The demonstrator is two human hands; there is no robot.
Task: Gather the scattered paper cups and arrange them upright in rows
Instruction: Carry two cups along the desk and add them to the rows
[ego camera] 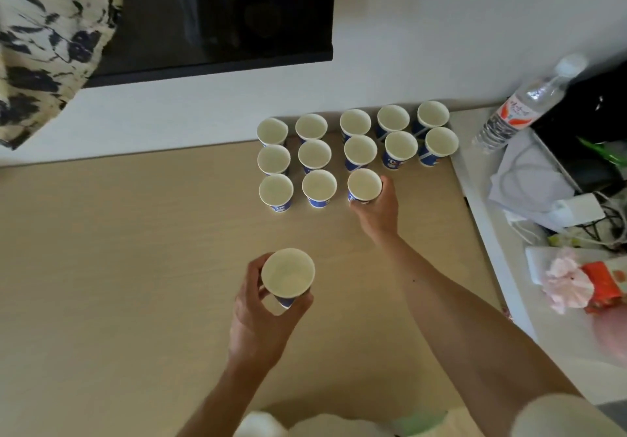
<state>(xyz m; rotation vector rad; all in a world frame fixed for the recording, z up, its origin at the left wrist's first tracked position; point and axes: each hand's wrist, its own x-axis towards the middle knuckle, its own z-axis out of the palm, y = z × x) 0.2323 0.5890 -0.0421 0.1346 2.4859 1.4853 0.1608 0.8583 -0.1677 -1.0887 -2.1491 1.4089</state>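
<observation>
Most of the job is judged done. Twelve blue-and-white paper cups (314,154) are seen upright, mouths up, at the back right of the pale wood-look counter (135,233), next to the white wall (441,46): back row of 5, middle row of 5, front row w/ 2 standing free. A 13th cup (364,184) is held in the 3rd slot of the front row by the right hand (378,212), fingers curled round its side from the right; whether its base is already down can't be told. A 14th cup (287,272) is gripped by the left hand (258,321), thumb & fingers wrapped round its lower body, raised near the counter's middle, well apart from the rows, tilted slightly. No other loose cups are seen on the counter. Left to do, as judged: 13th cup to be released, 14th to be set in the 4th slot; the 5th slot has no cup in view to fill it. Spacing is a bit uneven, so some straightening may be wanted
</observation>
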